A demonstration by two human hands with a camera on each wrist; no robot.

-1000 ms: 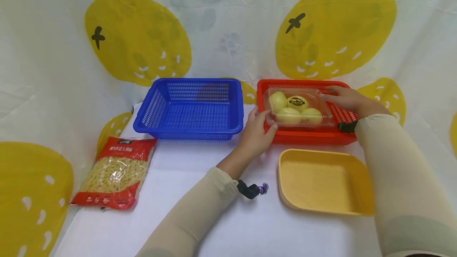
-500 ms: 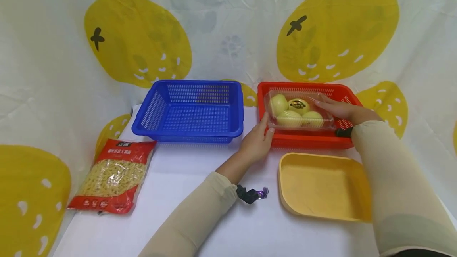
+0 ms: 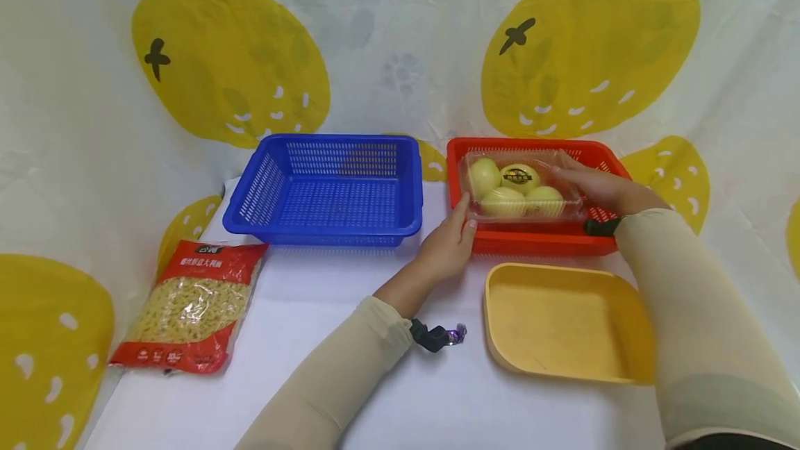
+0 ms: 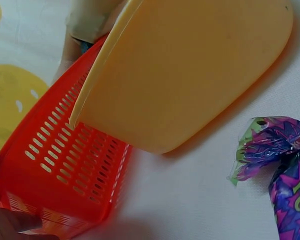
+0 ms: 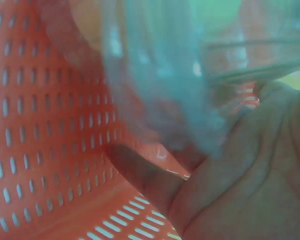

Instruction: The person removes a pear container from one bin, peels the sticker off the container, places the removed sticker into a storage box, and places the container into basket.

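Leftmost, a red-and-clear pasta bag (image 3: pixel 187 307) lies slanted on the white-covered worktop (image 3: pixel 300 325). Next comes a blue slatted basket (image 3: pixel 344 203). Beside it the left hand (image 3: pixel 446 245) reaches to the near left corner of a red basket (image 3: pixel 537 245), fingers and thumb apart; I cannot tell whether they pinch the basket or the clear box (image 3: pixel 525 186) there. Near that hand's sleeve sits a shiny purple wrapper (image 3: pixel 458 334).

The clear box is in the mouth of the red basket, toward its left side, with pale yellow-green fruit (image 3: pixel 484 176) inside, one bearing a dark label. Whether it touches the basket floor is unclear. In front of the basket stands a yellow tray (image 3: pixel 556 318). Rightmost, the right hand (image 3: pixel 596 182) grips the box's right end, thumb over the top.
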